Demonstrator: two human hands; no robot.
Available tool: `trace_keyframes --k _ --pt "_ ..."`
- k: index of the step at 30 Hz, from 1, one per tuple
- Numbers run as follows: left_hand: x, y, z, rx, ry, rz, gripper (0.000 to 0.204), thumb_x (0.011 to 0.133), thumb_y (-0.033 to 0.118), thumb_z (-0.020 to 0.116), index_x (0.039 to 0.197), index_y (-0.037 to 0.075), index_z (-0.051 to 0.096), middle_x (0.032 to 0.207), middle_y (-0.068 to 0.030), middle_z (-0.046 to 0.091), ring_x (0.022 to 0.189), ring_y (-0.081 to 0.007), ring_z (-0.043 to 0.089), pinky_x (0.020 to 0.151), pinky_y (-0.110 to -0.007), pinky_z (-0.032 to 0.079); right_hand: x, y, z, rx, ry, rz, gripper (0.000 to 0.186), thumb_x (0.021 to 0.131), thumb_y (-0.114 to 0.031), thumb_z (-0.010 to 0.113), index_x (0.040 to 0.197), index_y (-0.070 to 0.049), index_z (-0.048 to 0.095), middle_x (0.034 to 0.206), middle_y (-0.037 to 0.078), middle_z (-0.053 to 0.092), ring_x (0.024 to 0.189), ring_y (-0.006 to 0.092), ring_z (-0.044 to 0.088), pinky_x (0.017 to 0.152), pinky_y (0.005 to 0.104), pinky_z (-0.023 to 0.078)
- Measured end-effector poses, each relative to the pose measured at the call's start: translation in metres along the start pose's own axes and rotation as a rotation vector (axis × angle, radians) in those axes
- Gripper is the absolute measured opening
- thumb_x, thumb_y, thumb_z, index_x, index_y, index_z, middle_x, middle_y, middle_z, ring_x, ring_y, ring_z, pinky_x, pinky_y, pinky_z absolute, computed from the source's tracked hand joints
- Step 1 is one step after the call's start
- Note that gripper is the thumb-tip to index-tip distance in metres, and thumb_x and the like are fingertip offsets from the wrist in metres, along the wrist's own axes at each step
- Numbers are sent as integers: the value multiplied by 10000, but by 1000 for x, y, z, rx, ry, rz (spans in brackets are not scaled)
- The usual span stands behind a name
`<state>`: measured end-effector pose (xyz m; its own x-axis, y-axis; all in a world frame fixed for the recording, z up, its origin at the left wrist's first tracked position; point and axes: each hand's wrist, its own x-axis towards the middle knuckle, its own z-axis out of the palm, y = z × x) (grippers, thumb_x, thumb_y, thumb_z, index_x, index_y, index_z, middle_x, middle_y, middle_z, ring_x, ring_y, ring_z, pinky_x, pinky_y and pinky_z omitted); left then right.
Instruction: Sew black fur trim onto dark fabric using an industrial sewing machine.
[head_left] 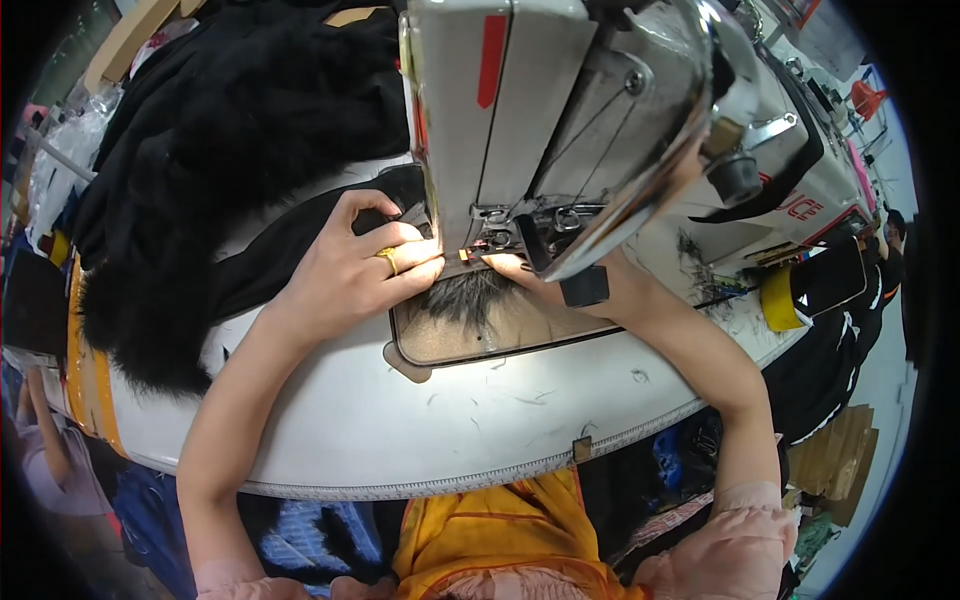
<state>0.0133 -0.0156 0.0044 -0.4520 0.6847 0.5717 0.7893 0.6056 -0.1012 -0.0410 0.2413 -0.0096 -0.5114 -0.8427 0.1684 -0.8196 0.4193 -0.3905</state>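
A black fabric piece with a furry edge (468, 298) lies under the head of a sewing machine (540, 100), close to the lit needle area. My left hand (365, 262), wearing a yellow ring, has its fingers bent and pinched on the fabric, left of the needle area. From there the black cloth (275, 255) runs back to the left. On the other side, my right hand (590, 288) holds the edge of the furry fabric with a fingertip near the needle area. Machine parts hide most of its other fingers. Dark fur hangs over the tan machine plate (440, 345) between my hands.
A large heap of black furry cloth (250, 110) covers the table's left side. At the right stand a yellow tape roll (780, 300) and a phone-like dark screen (832, 278). A measuring tape (390, 490) follows the table's front edge. Loose fibres dot the white tabletop (330, 420).
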Motion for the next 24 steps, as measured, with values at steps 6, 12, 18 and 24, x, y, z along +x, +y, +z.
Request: trace_keyframes --k 6,12,18,24 --pt "3 3 0 48 -75 20 122 712 119 627 834 126 633 874 50 629 843 -106 557 944 -403 387 0 -12 -5 -389 -19 -14 254 855 -134 620 1106 -113 650 880 84 639 820 158 614 815 250 450" --pt "6 7 -4 -16 -201 -100 113 769 97 569 874 121 601 947 8 609 943 -140 581 1089 -510 257 -8 -8 4 -881 13 -98 263 850 -240 630 1110 -207 654 865 73 578 812 179 573 778 296 426" --pt "8 8 -6 -79 -293 -169 122 785 90 545 896 116 589 983 -10 606 1023 -157 577 1114 -528 194 -4 8 11 -375 58 -9 311 799 -218 656 1109 -194 647 957 87 618 892 241 602 818 336 456" --pt "8 -2 -5 -23 -199 -71 113 799 65 519 860 117 599 957 -6 618 994 -151 590 1126 -518 180 -4 27 -2 -444 342 -231 112 663 -240 608 601 -150 581 606 21 559 604 199 603 534 351 464"
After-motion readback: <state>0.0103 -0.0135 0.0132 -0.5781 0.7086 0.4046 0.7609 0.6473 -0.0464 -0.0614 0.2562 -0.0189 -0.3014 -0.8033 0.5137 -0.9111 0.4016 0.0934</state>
